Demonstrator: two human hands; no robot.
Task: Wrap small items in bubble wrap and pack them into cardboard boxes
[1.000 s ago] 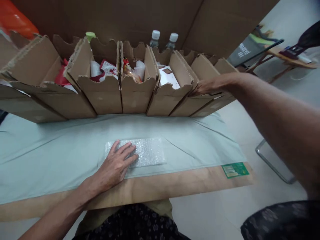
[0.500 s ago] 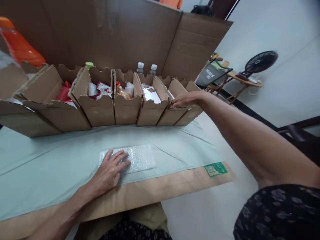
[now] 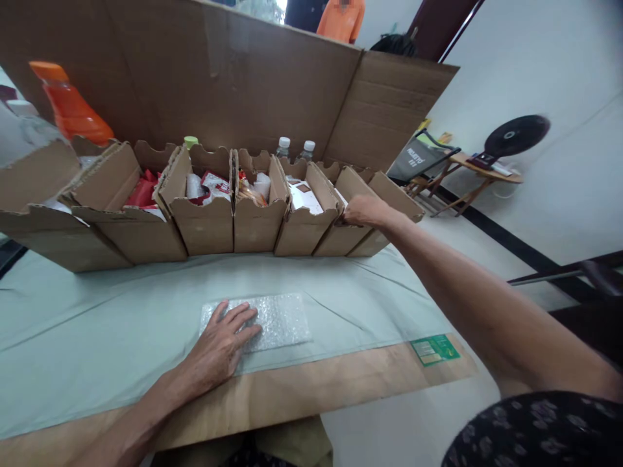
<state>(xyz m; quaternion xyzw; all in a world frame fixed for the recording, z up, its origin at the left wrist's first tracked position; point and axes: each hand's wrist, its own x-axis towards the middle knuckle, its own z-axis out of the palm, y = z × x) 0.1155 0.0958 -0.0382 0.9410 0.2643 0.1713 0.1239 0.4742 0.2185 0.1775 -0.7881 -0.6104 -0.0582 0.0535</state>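
Diffuse indoor light, bright glare above the cardboard panel [image 3: 272, 91], small glints on bubble wrap [image 3: 285, 321], wide-angle stretching and softness toward edges

glossy, bumpy plastic bubble wrap [image 3: 285, 321]

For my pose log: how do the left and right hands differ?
The left hand lies palm-down on bubble wrap, fingers spread; the right hand is at a cardboard bin, fingertips hidden. The left hand is near the table's front edge; the right hand is raised farther out. Both are bare.
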